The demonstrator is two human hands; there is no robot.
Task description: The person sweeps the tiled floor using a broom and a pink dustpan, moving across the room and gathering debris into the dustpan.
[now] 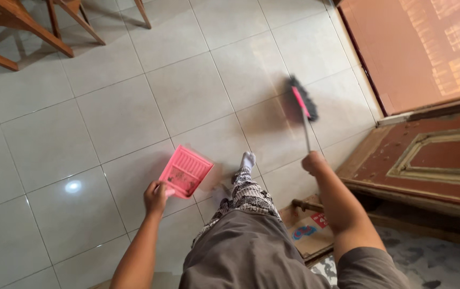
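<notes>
Left hand (pixel 155 196) clenched on the handle of a pink dustpan (pixel 185 171), pan held low, its open mouth pointing up-frame, away from the person, tilted a bit right. Whether its edge touches the tile floor (pixel 53 139) or sits just above it, can't tell. Some specks of dirt visible inside the pan. Right hand (pixel 312 162) wrapped around the thin pale handle of a broom (pixel 302 101), arm stretched forward; broom head is dark bristles with a pink back strip, motion-blurred, down near the floor, well ahead of the hand and right of the pan. Between the two arms: person's leg in patterned trousers with a white sock (pixel 247 159), foot just right of the dustpan; grey shirt at bottom of frame. Flattened cardboard box (pixel 307 233) lies under the right forearm, at the floor edge. Right side: a reddish-brown wooden door (pixel 433 160) with framed panel, orange-lit surface above it. Top left: wooden chair legs (pixel 26 27) on the tiles, well apart from both hands. Light glare spot on the tile left of the left hand.
</notes>
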